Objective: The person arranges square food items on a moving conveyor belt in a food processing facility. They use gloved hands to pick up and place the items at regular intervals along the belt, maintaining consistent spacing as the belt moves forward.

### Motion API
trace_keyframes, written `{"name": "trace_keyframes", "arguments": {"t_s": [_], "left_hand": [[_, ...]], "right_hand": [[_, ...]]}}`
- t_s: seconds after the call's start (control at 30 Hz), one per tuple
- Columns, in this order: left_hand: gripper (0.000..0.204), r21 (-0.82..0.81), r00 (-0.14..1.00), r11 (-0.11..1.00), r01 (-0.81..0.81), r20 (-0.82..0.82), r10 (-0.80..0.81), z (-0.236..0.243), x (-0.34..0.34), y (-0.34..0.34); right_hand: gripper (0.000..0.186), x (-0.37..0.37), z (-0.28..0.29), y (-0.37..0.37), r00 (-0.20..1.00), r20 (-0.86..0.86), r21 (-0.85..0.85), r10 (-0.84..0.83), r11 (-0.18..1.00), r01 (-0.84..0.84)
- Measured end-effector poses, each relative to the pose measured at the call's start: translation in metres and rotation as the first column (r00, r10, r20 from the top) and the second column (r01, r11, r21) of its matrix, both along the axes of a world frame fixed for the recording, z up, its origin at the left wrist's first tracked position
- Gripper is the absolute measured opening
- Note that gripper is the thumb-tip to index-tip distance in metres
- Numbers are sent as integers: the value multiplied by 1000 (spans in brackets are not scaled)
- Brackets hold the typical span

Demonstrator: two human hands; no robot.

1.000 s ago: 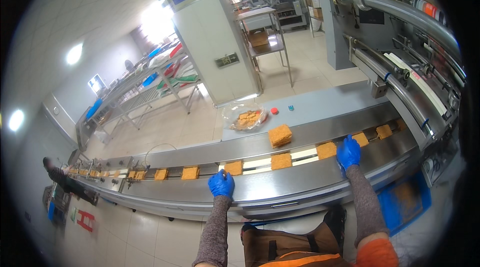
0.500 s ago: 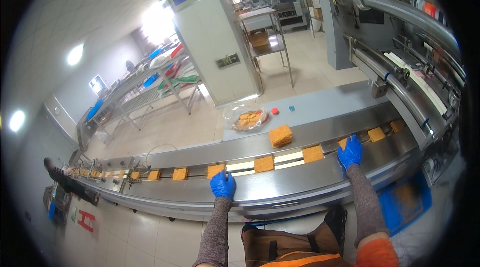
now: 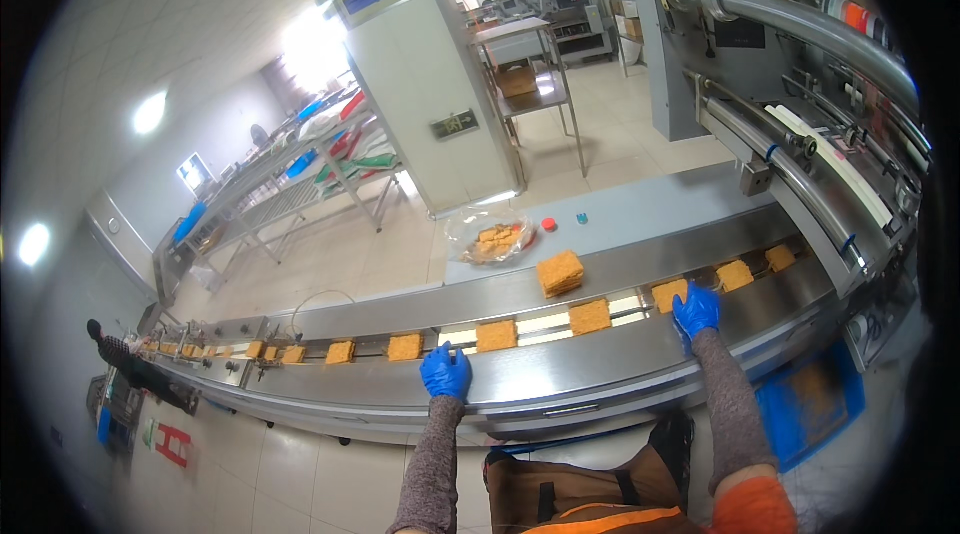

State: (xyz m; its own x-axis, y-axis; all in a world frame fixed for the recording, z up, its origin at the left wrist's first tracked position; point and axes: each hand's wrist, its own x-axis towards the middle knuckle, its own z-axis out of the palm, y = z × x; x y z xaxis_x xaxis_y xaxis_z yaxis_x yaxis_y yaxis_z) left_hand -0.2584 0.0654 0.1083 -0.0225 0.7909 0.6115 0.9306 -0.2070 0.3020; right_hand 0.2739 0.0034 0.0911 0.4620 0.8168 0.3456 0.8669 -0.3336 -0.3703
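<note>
The left hand [image 3: 445, 370], in a blue glove, rests at the near steel edge of the conveyor [image 3: 560, 370] with its fingers curled; whether it grips anything cannot be told. Just beyond its fingertips runs the belt channel [image 3: 545, 332], with one square orange-brown cake [image 3: 405, 347] to its upper left and another cake [image 3: 496, 336] to its upper right, both apart from it. More such cakes lie in a spaced row, running off to the left of this hand and on to the right one. The right hand [image 3: 696, 310], also gloved in blue, is partly curled at the right edge of a third cake [image 3: 669, 296]; the view does not settle whether it pinches that cake or merely sits against it. Past the right hand, farther right, two cakes [image 3: 735, 275] lie toward the roller machine [image 3: 790, 159]. Left of the right hand and farther from the person, a stack of cakes [image 3: 560, 274] stands on the conveyor's far steel edge. Beyond the left hand and somewhat right of it, a clear bag [image 3: 490, 237] of orange-brown pieces lies on the grey counter [image 3: 640, 217], beside a small red cap [image 3: 548, 225]. Below the right hand, to its right, a blue bin [image 3: 848, 404] sits on the floor.
</note>
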Motion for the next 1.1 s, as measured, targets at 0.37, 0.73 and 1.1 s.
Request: {"name": "trace_keyframes", "arguments": {"t_s": [0.37, 0.73, 1.1], "left_hand": [[24, 3, 1000, 1000, 11, 16, -11, -5, 0, 2], [25, 7, 1000, 1000, 6, 14, -6, -4, 0, -2], [20, -37, 1000, 999, 14, 3, -14, 0, -1, -3]], "right_hand": [[61, 1, -2, -1, 969, 233, 55, -77, 996, 66], [56, -7, 17, -4, 999, -18, -145, -28, 989, 25], [56, -6, 7, -2, 977, 210, 49, -26, 999, 16]]}}
